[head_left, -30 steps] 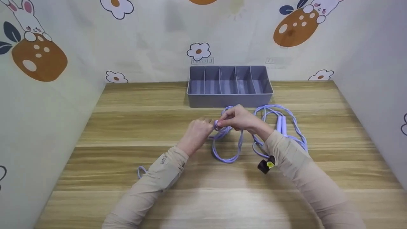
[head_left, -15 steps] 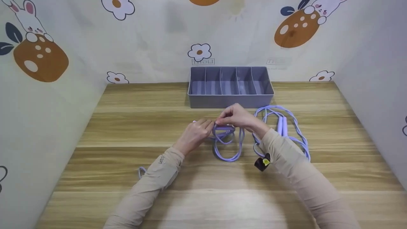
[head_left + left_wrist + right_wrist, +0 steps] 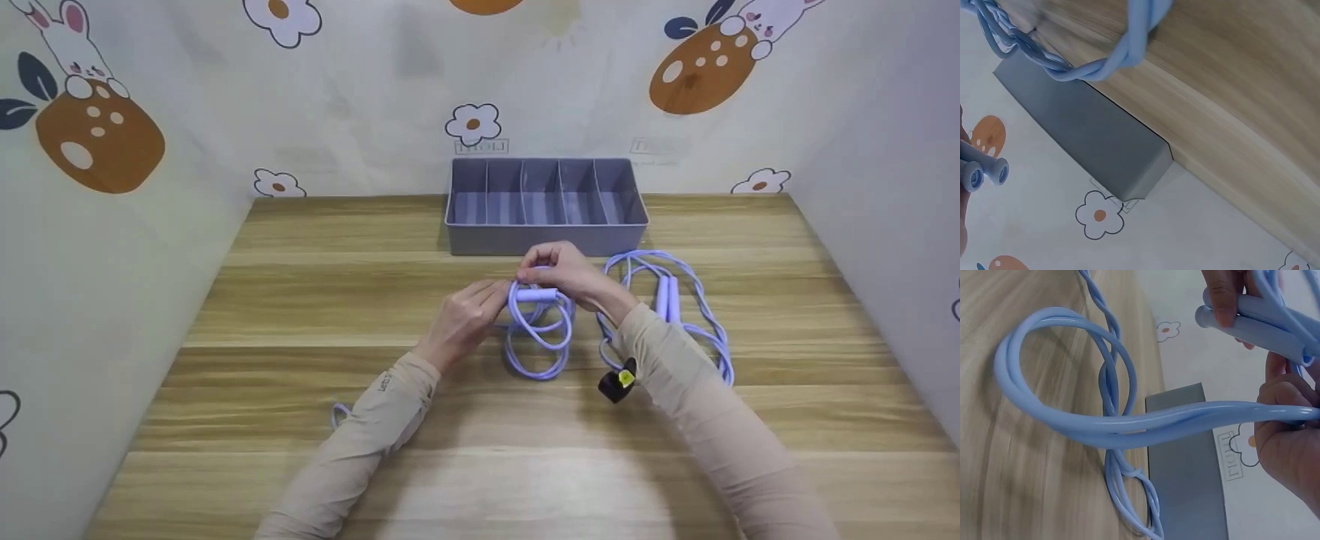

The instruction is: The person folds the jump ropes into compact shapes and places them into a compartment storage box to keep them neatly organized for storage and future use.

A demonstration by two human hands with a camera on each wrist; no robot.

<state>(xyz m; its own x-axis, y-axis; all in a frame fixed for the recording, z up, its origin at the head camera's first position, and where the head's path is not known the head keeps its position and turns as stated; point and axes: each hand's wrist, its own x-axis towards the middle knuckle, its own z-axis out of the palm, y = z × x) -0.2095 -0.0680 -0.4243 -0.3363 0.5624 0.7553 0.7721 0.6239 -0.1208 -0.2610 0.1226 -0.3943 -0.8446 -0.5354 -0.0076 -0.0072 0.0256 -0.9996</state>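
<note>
My left hand (image 3: 469,315) grips the two pale-blue handles of a jump rope (image 3: 537,295) above the table, left of centre. In the right wrist view its fingers (image 3: 1223,304) press on those handles, which lie side by side. My right hand (image 3: 566,274) pinches the cord just beside them, and the right wrist view shows the fingers curled round the doubled cord (image 3: 1157,424). Loops of this cord hang below both hands. In the left wrist view the handle ends (image 3: 998,170) show at the left edge, and most of the left hand is out of frame.
A grey box with several compartments (image 3: 547,238) stands behind the hands, against the patterned backdrop. To the right a second jump rope (image 3: 663,300) lies coiled, partly under the right forearm. A bit of blue cord (image 3: 340,414) shows beside the left forearm. A black piece (image 3: 617,382) sits at the right sleeve.
The right hand has shifted slightly up and right with the cord. A handle now shows plainly to the right of the left hand, and the loops have swung round it.
</note>
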